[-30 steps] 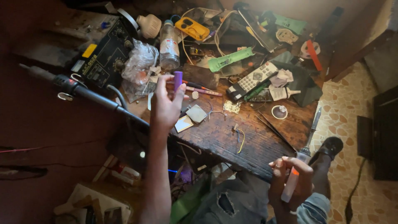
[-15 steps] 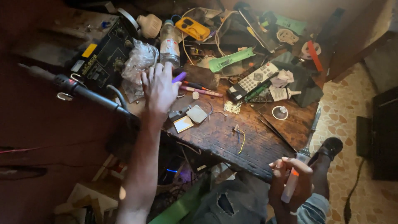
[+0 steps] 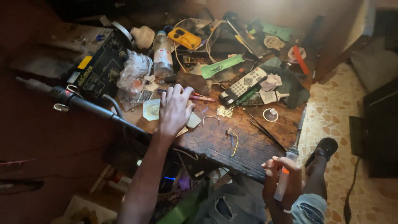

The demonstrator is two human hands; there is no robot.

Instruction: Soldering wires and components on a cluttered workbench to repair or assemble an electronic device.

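Two hands, left hand [image 3: 174, 110] on wooden table [image 3: 248, 145], right hand [image 3: 284, 178] holding one tube [image 3: 282, 182]

Clutter rings the left hand [image 3: 175, 111]; bare wood [image 3: 248, 143] lies rightward

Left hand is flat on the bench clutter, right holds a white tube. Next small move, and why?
Probably lift the left hand slightly to uncover what it presses: it lies palm down over small pale pieces near the red pen, hiding anything beneath. The right hand holds the white tube off the wooden bench edge, so it seems occupied.
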